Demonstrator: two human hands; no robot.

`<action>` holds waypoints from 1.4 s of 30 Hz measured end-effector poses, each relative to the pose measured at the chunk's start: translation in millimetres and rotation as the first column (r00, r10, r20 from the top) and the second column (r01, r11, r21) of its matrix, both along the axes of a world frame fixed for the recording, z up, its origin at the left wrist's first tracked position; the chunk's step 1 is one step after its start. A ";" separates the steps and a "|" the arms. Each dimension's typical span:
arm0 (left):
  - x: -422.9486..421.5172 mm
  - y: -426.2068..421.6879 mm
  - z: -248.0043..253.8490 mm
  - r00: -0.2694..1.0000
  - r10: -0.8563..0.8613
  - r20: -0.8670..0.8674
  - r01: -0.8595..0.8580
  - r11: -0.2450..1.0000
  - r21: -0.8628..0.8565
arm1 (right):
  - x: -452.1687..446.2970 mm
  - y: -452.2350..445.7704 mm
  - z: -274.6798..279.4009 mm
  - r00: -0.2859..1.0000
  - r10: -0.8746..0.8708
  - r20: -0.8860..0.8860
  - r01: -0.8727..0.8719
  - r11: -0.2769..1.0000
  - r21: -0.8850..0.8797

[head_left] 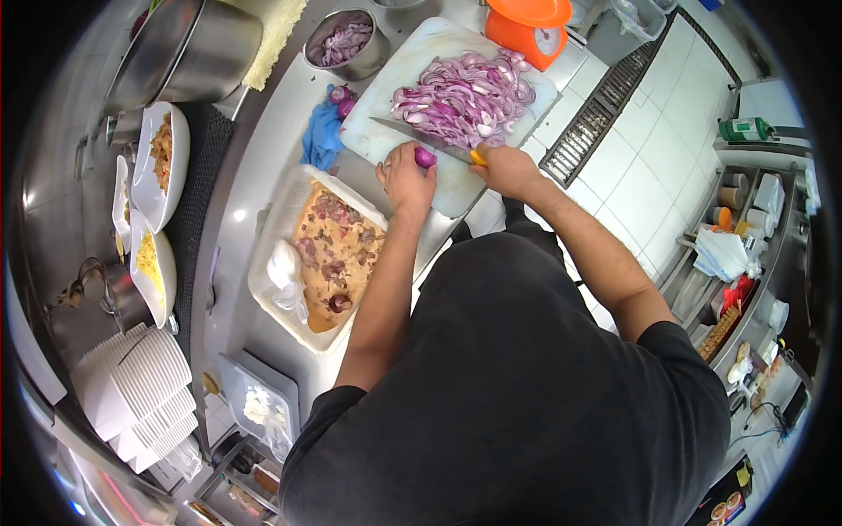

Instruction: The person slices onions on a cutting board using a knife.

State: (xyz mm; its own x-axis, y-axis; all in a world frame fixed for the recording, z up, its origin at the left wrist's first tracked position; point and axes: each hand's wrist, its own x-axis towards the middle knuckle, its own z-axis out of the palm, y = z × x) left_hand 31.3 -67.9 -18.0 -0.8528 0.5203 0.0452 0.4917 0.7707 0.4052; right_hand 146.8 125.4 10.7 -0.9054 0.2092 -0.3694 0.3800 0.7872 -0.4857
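My left hand (pixel 409 178) is closed around a small peeled red onion (pixel 424 158) at the near edge of the white cutting board (pixel 373 131). In my right hand (pixel 509 170) is the yellow handle of a knife (pixel 421 136). Its blade points left across the board, between the onion and a large pile of sliced red onion (pixel 465 96). The blade appears apart from the onion I hold. Part of the blade's near end is hard to make out against the slices.
Left of the board stand a steel bowl of sliced onion (pixel 346 44), whole red onions (pixel 344 103) and a blue cloth (pixel 323 136). A white tub with onion skins (pixel 329 245) sits by my left forearm. An orange kitchen scale (pixel 528 33) stands at the board's far right.
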 end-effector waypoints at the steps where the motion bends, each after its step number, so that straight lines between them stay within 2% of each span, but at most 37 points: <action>1: 2.6 -2.9 -1.8 1.000 -0.004 -0.004 0.004 1.000 0.025 | 0.9 -4.5 2.3 1.000 -0.003 0.004 0.003 1.000 0.008; 3: 2.6 -4.7 3.9 1.000 -0.010 -0.019 0.011 0.997 0.077 | 0.3 -13.7 8.6 1.000 -0.015 0.015 0.015 1.000 0.020; 6: -8.2 -11.7 -5.5 0.986 -0.052 0.156 0.019 0.978 0.209 | -4.3 -20.6 7.8 1.000 -0.013 0.023 0.013 1.000 0.019; 9: -7.8 -5.7 1.7 0.953 -0.081 0.293 0.026 0.982 0.188 | -10.7 -28.2 7.2 0.999 0.005 0.034 -0.006 0.999 0.035; 16: -10.1 1.7 3.5 0.957 -0.064 0.283 0.029 0.992 0.126 | -14.4 -31.4 44.5 0.995 0.096 0.020 -0.099 0.977 0.188; 22: -10.9 4.0 5.6 0.958 -0.045 0.284 0.007 0.991 0.133 | -16.5 -43.5 -9.5 1.000 0.015 -0.012 -0.014 0.998 0.068; 25: -9.4 1.1 8.2 0.955 -0.039 0.294 0.008 0.994 0.108 | -25.9 -39.2 11.7 0.996 0.094 -0.014 -0.091 0.988 0.124; 28: -12.0 1.5 4.6 0.953 -0.031 0.301 -0.003 0.994 0.113 | -23.4 -39.4 34.8 0.996 0.085 0.014 -0.086 0.982 0.168; 31: -12.5 0.3 3.1 0.955 -0.036 0.294 -0.005 0.991 0.135 | -14.5 -50.9 10.0 1.000 0.019 0.002 -0.019 0.995 0.095; 34: -14.6 2.7 5.8 0.959 -0.038 0.280 0.001 0.991 0.131 | -20.8 -46.9 -0.4 0.999 0.037 0.004 -0.037 0.997 0.062; 37: -14.8 3.5 7.5 0.953 -0.055 0.299 0.023 0.994 0.108 | -25.5 -39.5 29.9 0.994 0.106 0.011 -0.107 0.987 0.121; 40: -15.2 1.1 9.1 0.948 -0.046 0.316 0.016 0.995 0.099 | -16.7 -45.5 29.9 0.996 0.081 0.030 -0.083 0.991 0.108; 42: -14.1 0.5 9.1 0.950 -0.036 0.309 0.005 0.995 0.100 | -17.9 -51.4 4.8 1.000 0.013 0.014 -0.014 0.998 0.060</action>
